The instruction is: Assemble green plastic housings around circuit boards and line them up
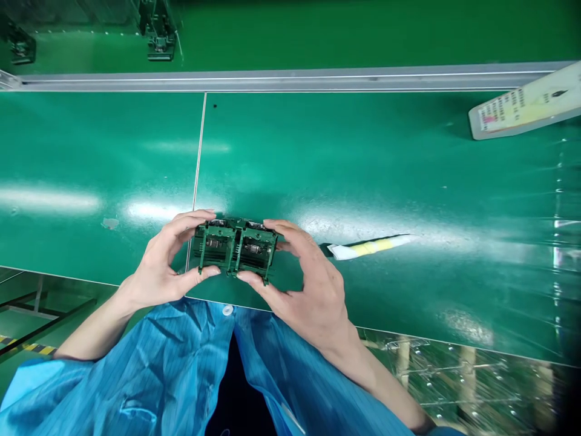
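Both hands hold a small green circuit-board assembly (235, 247) made of two joined halves with metal parts inside. It sits just above the near edge of the green work surface (318, 157). My left hand (166, 263) grips its left end with thumb below and fingers curled over the top. My right hand (305, 280) grips the right end the same way. The blue sleeves of my coat show below the wrists.
A white and yellow strip (368, 247) lies on the green surface right of my hands. A grey labelled card (526, 104) rests at the far right. A metal rail (290, 80) runs across the back, with a dark fixture (160, 36) beyond it.
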`<state>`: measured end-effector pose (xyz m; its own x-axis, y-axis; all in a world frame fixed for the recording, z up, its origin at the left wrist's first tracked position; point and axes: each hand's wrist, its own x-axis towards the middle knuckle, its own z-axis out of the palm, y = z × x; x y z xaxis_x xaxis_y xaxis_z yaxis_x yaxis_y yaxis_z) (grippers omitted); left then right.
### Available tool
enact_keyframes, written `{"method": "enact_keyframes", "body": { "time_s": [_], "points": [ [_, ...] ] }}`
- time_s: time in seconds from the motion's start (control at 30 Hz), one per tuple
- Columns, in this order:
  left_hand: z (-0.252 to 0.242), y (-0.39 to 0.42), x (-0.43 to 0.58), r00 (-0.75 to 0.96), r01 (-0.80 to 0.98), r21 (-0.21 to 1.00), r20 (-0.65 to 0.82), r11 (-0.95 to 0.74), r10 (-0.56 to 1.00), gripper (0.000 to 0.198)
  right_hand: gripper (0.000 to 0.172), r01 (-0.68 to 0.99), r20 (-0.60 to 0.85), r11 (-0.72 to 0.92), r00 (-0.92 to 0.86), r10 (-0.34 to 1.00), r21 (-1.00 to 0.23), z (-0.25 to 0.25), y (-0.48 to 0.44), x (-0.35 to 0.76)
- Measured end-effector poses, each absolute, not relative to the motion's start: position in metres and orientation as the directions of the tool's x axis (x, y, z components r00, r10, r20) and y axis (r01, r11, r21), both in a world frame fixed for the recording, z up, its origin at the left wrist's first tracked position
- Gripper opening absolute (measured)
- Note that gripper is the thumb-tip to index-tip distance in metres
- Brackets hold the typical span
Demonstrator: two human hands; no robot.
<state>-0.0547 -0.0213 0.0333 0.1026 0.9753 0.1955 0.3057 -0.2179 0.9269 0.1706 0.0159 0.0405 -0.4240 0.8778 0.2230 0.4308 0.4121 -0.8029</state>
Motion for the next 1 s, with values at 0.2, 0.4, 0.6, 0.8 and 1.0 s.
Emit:
{"method": "enact_keyframes", "body": {
  "time_s": [0.2, 0.4, 0.6, 0.8, 1.0],
  "points": [
    [0.038, -0.025, -0.056, 0.066, 0.412, 0.903, 0.108, -0.126, 0.992, 0.061, 0.055, 0.461, 0.165, 0.359, -0.409, 0.898, -0.811, 0.046, 0.020, 0.176],
    [0.044, -0.023, -0.052, 0.067, 0.325, 0.946, -0.010, -0.013, 0.998, 0.050, 0.055, 0.420, 0.076, 0.252, -0.393, 0.916, -0.872, 0.049, 0.022, 0.177],
    [0.046, -0.022, -0.048, 0.076, 0.265, 0.964, -0.044, 0.022, 0.996, 0.046, 0.052, 0.384, 0.040, 0.196, -0.377, 0.925, -0.902, 0.049, 0.022, 0.177],
    [0.046, -0.024, -0.052, 0.069, 0.250, 0.964, -0.111, 0.091, 0.991, 0.048, 0.054, 0.416, 0.048, 0.225, -0.394, 0.918, -0.881, 0.051, 0.021, 0.178],
    [0.035, -0.021, -0.053, 0.091, 0.206, 0.974, 0.078, -0.095, 0.993, 0.058, 0.051, 0.479, 0.223, 0.440, -0.444, 0.868, -0.759, 0.047, 0.020, 0.175]
  ]
}}
